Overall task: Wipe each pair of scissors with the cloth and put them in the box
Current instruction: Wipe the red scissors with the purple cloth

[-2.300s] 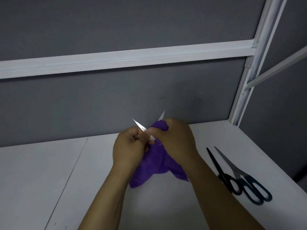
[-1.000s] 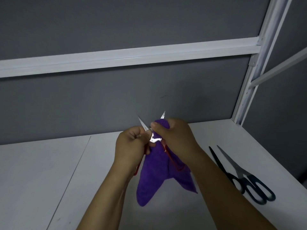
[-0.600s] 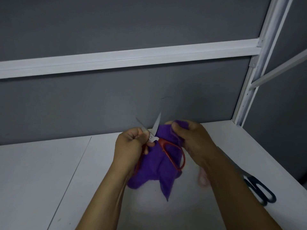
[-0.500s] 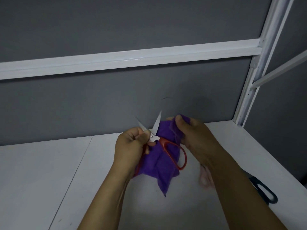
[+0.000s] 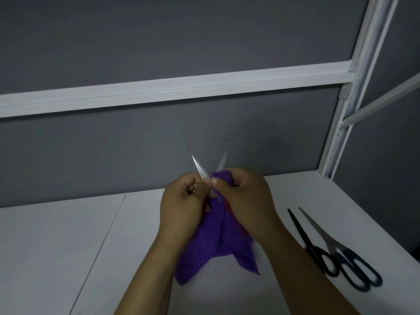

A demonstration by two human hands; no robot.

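In the head view I am holding the red-handled scissors (image 5: 199, 169) up in front of me. Their blades are splayed in a V, and the long axis is running from my palms up and away toward the grey wall (image 5: 159, 42). My left hand (image 5: 181, 208) is curling tightly round them just below the left blade. My right hand (image 5: 246, 196) is pinching the purple cloth (image 5: 218, 248) against the base of the right blade and is the nearer to it. I judge the coming stroke should be travelling up that blade toward its tip. The rest of the cloth is hanging between my wrists above the white table (image 5: 68, 246).

The handles are mostly hiding behind cloth and hand, with only a red sliver showing, and the pivot is covered. The dark-handled scissors (image 5: 329, 251) are lying on the table well apart to my right, slightly blurred. The box is not showing anywhere.
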